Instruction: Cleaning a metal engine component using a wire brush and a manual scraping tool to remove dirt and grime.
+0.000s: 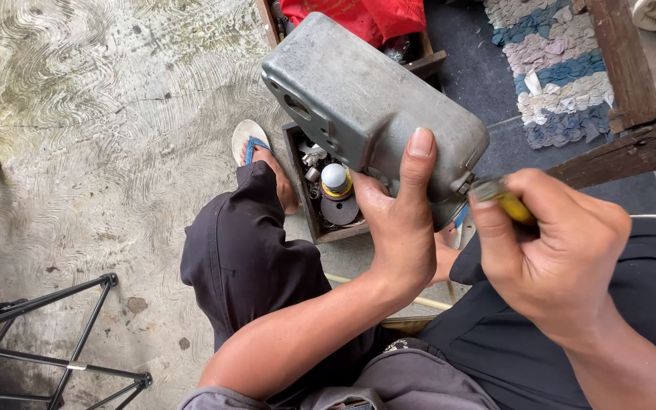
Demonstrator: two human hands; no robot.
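- The left hand [398, 220] holds a grey cast-metal housing [366, 99] up in the air above the lap, thumb pressed flat on its near face and the other fingers wrapped behind, out of sight.
- The housing is tilted, its long side running from the upper left down to the lower right; nothing carries it but that hand.
- The right hand [552, 243] is closed in a fist round a yellow-handled tool [504, 199], seemingly a screwdriver; its metal end meets a small fitting at the housing's lower right corner.
- By my judgement the step in hand is working a screw or fitting at that corner, loosening or tightening I cannot tell.
- The next move calls for a steady left grip so the housing does not twist, and the tool kept square on the fitting so it does not slip.
- Below, on the concrete floor [100, 137], an open wooden tray [301, 190] of small parts sits between the knees, with a white-capped yellow container [335, 181] and a dark disc [340, 209] in it.
- A foot in a sandal [250, 140] rests just beside the tray's left edge; a black metal stand [55, 342] lies at the lower left, a patchwork rug [556, 68] at the upper right.
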